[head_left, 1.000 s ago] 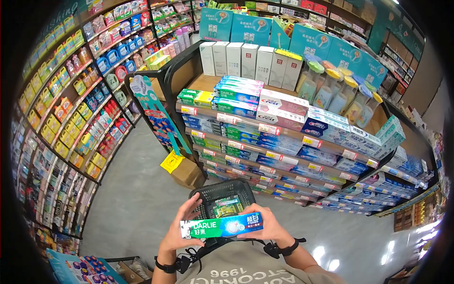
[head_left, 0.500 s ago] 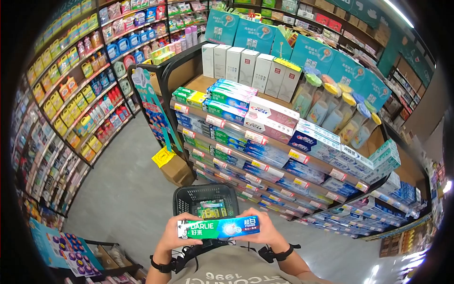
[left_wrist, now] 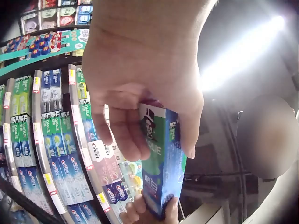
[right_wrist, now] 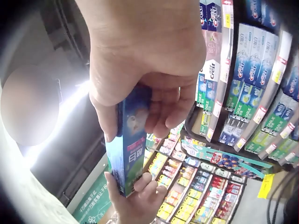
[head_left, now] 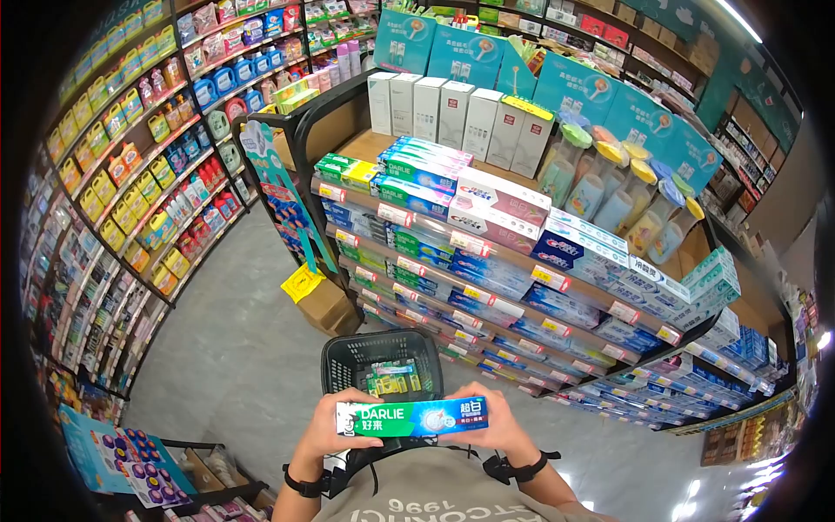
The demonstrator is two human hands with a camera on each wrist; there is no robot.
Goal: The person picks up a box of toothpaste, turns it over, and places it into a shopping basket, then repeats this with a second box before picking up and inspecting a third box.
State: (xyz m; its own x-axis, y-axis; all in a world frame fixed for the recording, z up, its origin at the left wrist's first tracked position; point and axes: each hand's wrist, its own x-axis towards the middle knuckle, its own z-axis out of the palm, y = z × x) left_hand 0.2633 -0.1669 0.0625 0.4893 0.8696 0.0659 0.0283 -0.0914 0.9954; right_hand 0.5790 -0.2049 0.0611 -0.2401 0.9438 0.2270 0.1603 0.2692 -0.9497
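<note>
A green-and-blue DARLIE box (head_left: 412, 418) is gripped at its left end by the left hand (head_left: 330, 428) and at its right end by the right hand (head_left: 497, 421). Just beyond, small packs (head_left: 393, 379) are held in a black basket (head_left: 381, 346); farther off, a shelf unit (head_left: 487, 228) is stacked with toothpaste boxes (head_left: 500, 205).

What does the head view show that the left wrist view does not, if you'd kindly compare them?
Only the head view: the black basket and the cardboard box on the floor.
Only the left wrist view: dark ceiling behind the hand.
Both: the left hand and right hand holding the DARLIE box, plus toothpaste shelves.
</note>
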